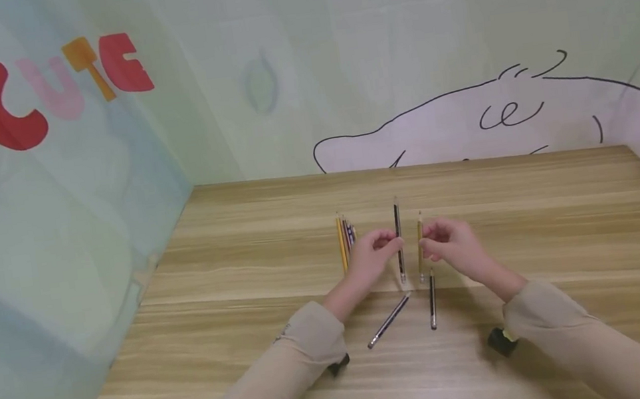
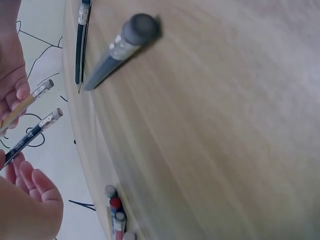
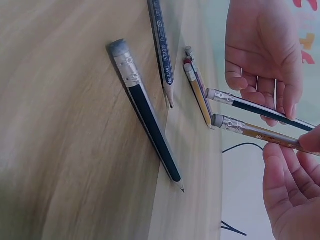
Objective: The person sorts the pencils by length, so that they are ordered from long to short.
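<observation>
Between thumb and fingers my left hand (image 1: 373,253) pinches a dark pencil (image 1: 399,236), held with its eraser end toward me. My right hand (image 1: 453,246) pinches a yellow pencil (image 1: 421,247) the same way, close beside the dark one and roughly parallel to it. In the right wrist view the two eraser ends, of the dark pencil (image 3: 245,103) and the yellow pencil (image 3: 260,132), lie near each other with a narrow gap. Below the hands, two more dark pencils rest on the table, one slanted (image 1: 389,320) and one nearly straight (image 1: 432,300).
Left of my left hand, several pencils (image 1: 343,243) lie side by side on the wooden table (image 1: 242,250), partly covered by that hand. Black wrist devices (image 1: 502,341) hang under both sleeves. A printed cloth (image 1: 258,100) rises behind the table and along its left side.
</observation>
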